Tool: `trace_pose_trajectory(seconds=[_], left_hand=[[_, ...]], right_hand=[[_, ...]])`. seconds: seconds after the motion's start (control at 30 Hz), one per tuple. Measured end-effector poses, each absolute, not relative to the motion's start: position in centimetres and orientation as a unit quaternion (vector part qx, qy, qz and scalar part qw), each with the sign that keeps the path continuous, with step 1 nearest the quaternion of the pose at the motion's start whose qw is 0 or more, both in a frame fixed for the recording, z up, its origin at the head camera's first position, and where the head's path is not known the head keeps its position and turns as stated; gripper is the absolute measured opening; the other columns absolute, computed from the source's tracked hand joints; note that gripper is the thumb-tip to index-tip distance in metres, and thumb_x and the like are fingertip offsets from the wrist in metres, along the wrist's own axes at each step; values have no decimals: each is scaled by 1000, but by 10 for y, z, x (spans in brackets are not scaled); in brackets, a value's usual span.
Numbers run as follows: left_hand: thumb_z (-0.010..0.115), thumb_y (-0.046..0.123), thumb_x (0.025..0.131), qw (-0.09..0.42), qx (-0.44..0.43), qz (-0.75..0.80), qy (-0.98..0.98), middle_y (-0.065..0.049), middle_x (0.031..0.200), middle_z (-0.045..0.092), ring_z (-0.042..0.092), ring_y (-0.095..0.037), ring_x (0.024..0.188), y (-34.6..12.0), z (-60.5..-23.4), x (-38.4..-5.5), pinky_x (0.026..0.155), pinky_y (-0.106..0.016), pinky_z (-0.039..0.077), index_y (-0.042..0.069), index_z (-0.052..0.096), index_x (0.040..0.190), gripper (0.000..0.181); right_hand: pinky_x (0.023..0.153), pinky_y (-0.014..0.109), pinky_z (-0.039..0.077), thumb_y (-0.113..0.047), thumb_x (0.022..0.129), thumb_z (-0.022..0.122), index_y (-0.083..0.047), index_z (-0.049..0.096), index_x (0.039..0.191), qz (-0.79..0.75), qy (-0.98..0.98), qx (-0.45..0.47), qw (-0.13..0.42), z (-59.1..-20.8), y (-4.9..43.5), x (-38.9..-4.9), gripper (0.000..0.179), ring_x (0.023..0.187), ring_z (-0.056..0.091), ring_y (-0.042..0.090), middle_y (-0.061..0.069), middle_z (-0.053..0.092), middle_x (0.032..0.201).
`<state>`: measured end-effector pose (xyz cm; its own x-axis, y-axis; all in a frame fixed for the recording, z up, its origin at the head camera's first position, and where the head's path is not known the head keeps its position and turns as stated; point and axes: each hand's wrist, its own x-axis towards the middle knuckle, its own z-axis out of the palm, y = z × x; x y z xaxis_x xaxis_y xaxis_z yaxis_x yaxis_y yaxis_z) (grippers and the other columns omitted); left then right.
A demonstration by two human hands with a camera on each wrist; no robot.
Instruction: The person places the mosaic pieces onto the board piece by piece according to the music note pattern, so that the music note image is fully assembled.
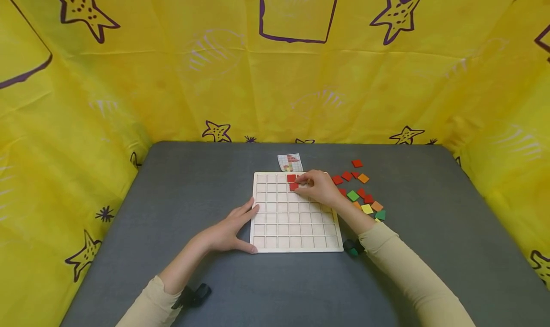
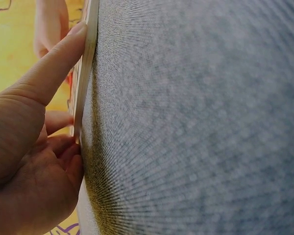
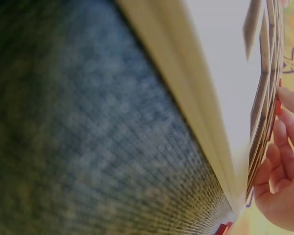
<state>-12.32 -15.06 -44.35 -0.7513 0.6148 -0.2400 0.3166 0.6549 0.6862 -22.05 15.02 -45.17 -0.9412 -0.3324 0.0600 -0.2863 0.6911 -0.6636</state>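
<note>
Your left hand (image 1: pixel 229 231) rested on left edge of board (image 1: pixel 282 218), fingers spread. Your right hand (image 1: pixel 320 187) arched over far rows, fingertips at red tile (image 1: pixel 292 187); pinch or press, couldn't tell. Board lay flat on grey table (image 1: pixel 193 174), yellow cloth (image 1: pixel 266 93) around.

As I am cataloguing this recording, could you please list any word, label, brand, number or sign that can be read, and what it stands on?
No readable text in any view.
Small card behind the grid board: a coloured picture; any lettering is too small to read.
Yellow cloth: drawings only.
</note>
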Motion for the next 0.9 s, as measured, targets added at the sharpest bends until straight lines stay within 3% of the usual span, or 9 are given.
trace_pose_trajectory(seconds=[0.23,0.47,0.9], left_hand=[[84,39,75,233,262,323,879,-9,164,0,8,-34,146,-151,-444,-122,109,-56,23,10,19,156,108],[84,40,75,235,259,326,878,-7,164,-1,8,-33,147,-150,-445,-122,109,-55,23,11,19,156,108],[84,39,76,232,262,328,878,-10,164,0,7,-36,146,-151,-443,-122,109,-57,23,9,19,156,108]], right_hand=[[69,32,42,-20,82,80,-10,75,103,-376,909,-177,46,-451,148,-218,23,76,52,19,-1,68,88],[77,32,45,-20,84,78,-13,75,104,-396,901,-165,57,-452,148,-217,21,84,56,17,-3,68,91],[64,31,41,-26,87,75,-12,73,110,-439,894,-83,40,-447,188,-211,27,76,53,21,4,69,96]])
